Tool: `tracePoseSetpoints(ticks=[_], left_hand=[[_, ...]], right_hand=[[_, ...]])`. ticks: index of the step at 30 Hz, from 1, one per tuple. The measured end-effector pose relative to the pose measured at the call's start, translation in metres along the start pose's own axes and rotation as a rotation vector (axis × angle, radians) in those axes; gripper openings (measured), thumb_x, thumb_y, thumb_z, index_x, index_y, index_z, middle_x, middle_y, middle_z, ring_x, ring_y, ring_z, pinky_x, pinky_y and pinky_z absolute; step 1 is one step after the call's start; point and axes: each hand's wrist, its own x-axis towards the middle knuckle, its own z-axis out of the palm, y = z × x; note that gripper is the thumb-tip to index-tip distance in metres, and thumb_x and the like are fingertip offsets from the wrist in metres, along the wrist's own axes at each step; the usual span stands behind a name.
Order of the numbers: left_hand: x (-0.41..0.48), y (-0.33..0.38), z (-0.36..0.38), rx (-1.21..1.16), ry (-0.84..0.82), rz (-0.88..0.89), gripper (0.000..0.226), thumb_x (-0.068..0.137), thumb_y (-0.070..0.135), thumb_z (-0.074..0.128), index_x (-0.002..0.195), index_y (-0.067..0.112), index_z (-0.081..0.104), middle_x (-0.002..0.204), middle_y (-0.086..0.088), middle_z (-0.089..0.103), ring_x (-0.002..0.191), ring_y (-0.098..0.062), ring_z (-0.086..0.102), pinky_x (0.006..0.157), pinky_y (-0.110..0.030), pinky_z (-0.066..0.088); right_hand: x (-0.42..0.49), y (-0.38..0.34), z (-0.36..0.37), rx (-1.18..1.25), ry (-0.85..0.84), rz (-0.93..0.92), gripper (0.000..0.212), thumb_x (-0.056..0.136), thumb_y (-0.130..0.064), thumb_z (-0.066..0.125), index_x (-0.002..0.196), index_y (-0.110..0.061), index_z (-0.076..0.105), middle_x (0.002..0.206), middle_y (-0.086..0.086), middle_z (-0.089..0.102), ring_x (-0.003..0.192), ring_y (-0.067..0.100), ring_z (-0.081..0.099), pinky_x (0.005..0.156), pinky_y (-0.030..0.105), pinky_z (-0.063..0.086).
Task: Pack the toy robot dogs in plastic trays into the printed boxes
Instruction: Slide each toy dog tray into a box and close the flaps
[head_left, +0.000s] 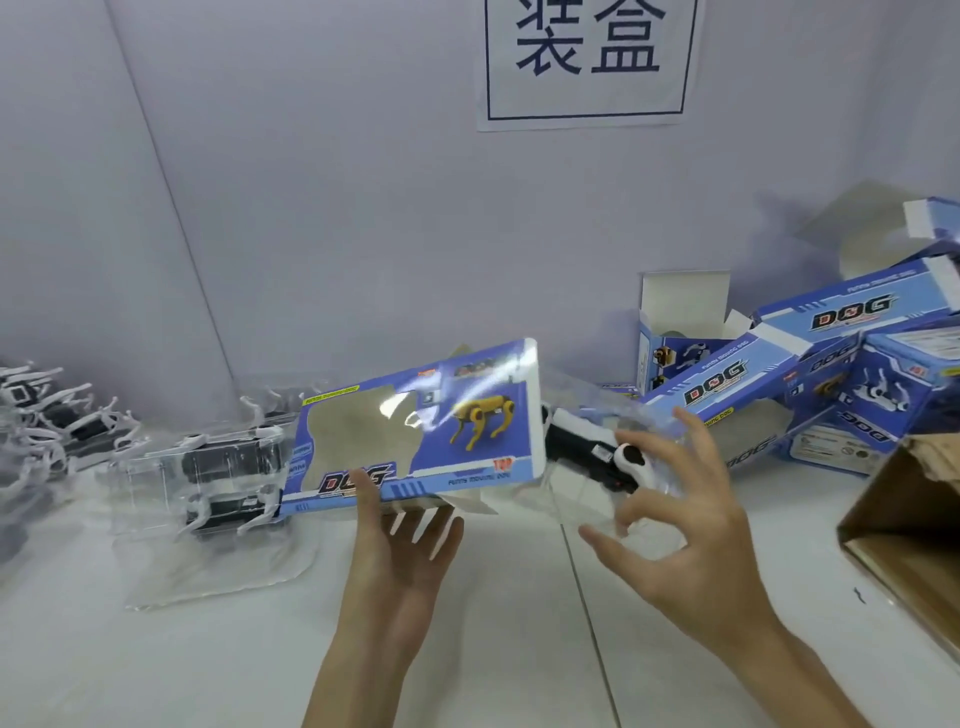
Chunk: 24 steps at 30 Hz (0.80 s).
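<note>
My left hand (395, 540) grips the box (415, 431) from below, thumb on its printed front and fingers under it, and holds it off the counter (208, 675). The box's long axis runs left to right, rising a little to the right. Its right end faces my right hand (680, 509), whose grip closes round the clear tray (623, 415) with the black-and-white dog (587, 447) inside. The tray lies just right of the box's end, its long axis roughly in line with the box — whether its tip is already in the mouth I cannot tell. I judge the next move to be the right hand's — a slide leftward, keeping both axes aligned
</note>
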Motion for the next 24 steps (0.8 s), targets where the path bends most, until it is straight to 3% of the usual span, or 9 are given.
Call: tracePoseSetpoints(ticks=[3, 5, 10, 14, 18, 20, 24], left_hand=[[0.001, -0.005, 0.0, 0.113, 0.032, 0.024, 0.05, 0.067, 0.064, 0.066, 0.094, 0.022, 0.065, 0.079, 0.004, 0.069, 0.071, -0.013, 0.07, 0.077, -0.035, 0.052], [0.001, -0.006, -0.001, 0.194, 0.044, 0.048, 0.052, 0.07, 0.063, 0.065, 0.101, 0.021, 0.063, 0.086, 0.003, 0.066, 0.067, -0.01, 0.068, 0.072, -0.031, 0.05], [-0.003, -0.012, 0.004, 0.319, 0.021, -0.032, 0.065, 0.068, 0.064, 0.065, 0.115, 0.018, 0.063, 0.092, -0.002, 0.061, 0.07, -0.012, 0.068, 0.073, -0.032, 0.052], [-0.007, -0.011, 0.008, 0.036, 0.01, -0.191, 0.064, 0.072, 0.052, 0.073, 0.123, 0.013, 0.067, 0.114, -0.008, 0.074, 0.094, -0.025, 0.073, 0.078, -0.039, 0.058], [-0.008, -0.009, 0.006, -0.172, 0.069, -0.233, 0.069, 0.08, 0.047, 0.073, 0.138, 0.011, 0.06, 0.139, -0.013, 0.06, 0.126, -0.026, 0.06, 0.095, -0.041, 0.053], [-0.009, -0.006, 0.006, -0.165, 0.036, -0.216, 0.067, 0.08, 0.049, 0.072, 0.136, 0.014, 0.062, 0.136, -0.013, 0.063, 0.121, -0.024, 0.063, 0.094, -0.04, 0.056], [-0.007, -0.008, 0.003, -0.158, -0.022, -0.271, 0.065, 0.084, 0.057, 0.068, 0.13, 0.011, 0.066, 0.127, -0.014, 0.068, 0.106, -0.028, 0.069, 0.092, -0.042, 0.056]], right_hand=[[-0.007, -0.003, 0.008, 0.025, -0.055, -0.045, 0.026, 0.067, -0.033, 0.087, 0.064, -0.018, 0.067, 0.134, -0.001, 0.06, 0.148, 0.035, 0.027, 0.118, 0.039, 0.028], [-0.009, -0.006, 0.013, 0.073, -0.082, -0.066, 0.026, 0.066, -0.029, 0.089, 0.08, -0.02, 0.069, 0.138, 0.0, 0.057, 0.149, 0.036, 0.025, 0.117, 0.042, 0.031], [-0.012, -0.01, 0.016, 0.219, -0.07, -0.014, 0.064, 0.066, -0.031, 0.089, 0.119, -0.03, 0.054, 0.157, -0.001, 0.035, 0.151, 0.026, 0.023, 0.119, 0.031, 0.028], [-0.015, -0.012, 0.012, 0.46, -0.01, 0.076, 0.059, 0.079, -0.027, 0.071, 0.132, -0.026, 0.046, 0.164, 0.004, 0.022, 0.152, 0.028, 0.02, 0.117, 0.048, 0.032], [-0.011, -0.008, 0.007, 0.476, 0.152, 0.154, 0.066, 0.082, -0.002, 0.059, 0.136, -0.038, 0.043, 0.16, -0.002, 0.032, 0.148, 0.024, 0.031, 0.117, 0.032, 0.033], [-0.009, -0.001, 0.007, 0.369, 0.137, 0.242, 0.073, 0.081, 0.001, 0.062, 0.139, -0.038, 0.04, 0.153, -0.012, 0.041, 0.141, 0.014, 0.041, 0.111, 0.025, 0.039], [-0.011, 0.014, 0.013, 0.315, -0.047, 0.456, 0.082, 0.079, 0.006, 0.077, 0.144, -0.027, 0.039, 0.144, -0.021, 0.046, 0.133, -0.004, 0.044, 0.11, 0.035, 0.041]])
